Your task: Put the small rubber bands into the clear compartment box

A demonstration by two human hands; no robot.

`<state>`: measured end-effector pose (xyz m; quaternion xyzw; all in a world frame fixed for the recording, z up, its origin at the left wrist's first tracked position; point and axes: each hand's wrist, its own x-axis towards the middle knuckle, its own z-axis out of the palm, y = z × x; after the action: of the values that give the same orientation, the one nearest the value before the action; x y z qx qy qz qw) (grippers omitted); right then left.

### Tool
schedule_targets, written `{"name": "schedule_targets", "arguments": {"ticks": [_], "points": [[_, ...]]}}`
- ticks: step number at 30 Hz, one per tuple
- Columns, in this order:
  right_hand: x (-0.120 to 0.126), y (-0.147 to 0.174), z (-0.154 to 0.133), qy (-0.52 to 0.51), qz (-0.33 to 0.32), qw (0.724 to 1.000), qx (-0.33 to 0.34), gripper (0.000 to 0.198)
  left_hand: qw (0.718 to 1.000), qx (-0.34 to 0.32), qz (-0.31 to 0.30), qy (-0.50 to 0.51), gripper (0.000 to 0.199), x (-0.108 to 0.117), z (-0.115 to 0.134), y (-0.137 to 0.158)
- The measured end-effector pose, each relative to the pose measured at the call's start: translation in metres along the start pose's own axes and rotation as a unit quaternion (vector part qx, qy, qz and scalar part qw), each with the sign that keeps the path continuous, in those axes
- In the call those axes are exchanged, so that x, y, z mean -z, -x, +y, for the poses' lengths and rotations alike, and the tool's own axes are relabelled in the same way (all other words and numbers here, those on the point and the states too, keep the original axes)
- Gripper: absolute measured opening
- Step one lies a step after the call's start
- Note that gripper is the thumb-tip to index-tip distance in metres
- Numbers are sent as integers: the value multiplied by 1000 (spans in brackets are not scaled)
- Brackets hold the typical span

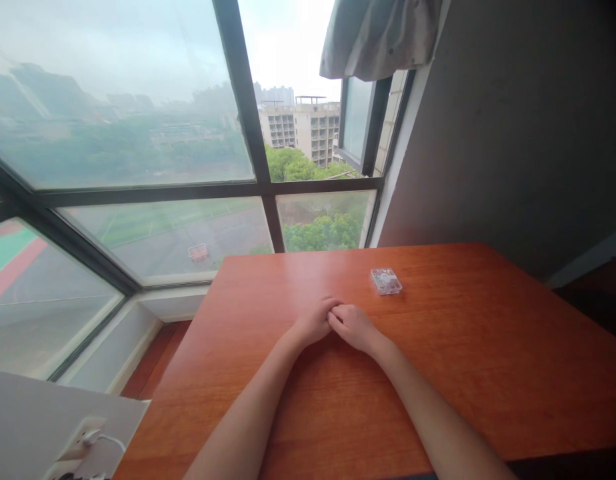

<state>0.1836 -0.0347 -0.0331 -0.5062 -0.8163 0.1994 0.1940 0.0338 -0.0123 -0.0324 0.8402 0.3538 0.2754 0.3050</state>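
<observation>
My left hand (315,320) and my right hand (354,327) rest together on the wooden table (268,287), touching at the fingers. The fingers of both hands are curled and closed, and part of them is hidden where they overlap. No object shows in either hand. A small clear plastic box (387,281) lies on the table beyond my right hand, a little to its right and apart from it. Small pieces show through its lid, too fine to name.
Large windows (158,193) stand behind and left of the table, with one open pane (358,123) under a curtain (381,40). A dark wall (513,133) rises at the right. At lower left, a white plug and cable (93,437) sit in a wall socket.
</observation>
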Motion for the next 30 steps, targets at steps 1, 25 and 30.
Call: {"name": "schedule_targets", "arguments": {"ticks": [1, 25, 30], "points": [[0, 0, 0, 0, -1, 1000, -1, 30, 1000, 1, 0, 0, 43, 0, 0, 0], [1, 0, -1, -2, 3, 1000, -1, 30, 1000, 2, -1, 6, 41, 0, 0, 0], [0, -1, 0, -3, 4, 1000, 5, 30, 1000, 1, -1, 4, 41, -1, -1, 0]]}}
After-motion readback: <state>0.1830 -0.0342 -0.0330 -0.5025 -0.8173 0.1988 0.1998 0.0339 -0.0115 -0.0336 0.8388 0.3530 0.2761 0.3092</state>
